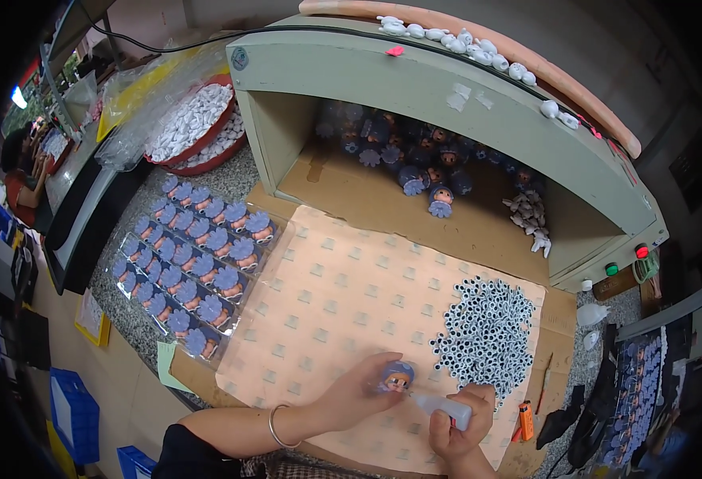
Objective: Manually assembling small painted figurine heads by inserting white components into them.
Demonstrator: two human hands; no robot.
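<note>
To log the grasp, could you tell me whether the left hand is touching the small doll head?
Touching: the head view shows the left hand with its fingers wrapped around the doll head.

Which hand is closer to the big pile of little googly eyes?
Right. The right hand, holding a small squeeze bottle, sits just below the pile of black-and-white googly eyes; the left hand is farther left.

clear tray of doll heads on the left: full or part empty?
Full, as far as visible. The clear tray shows blue-haired doll heads in every row, no empty pockets seen; its near end is too small to confirm.
</note>
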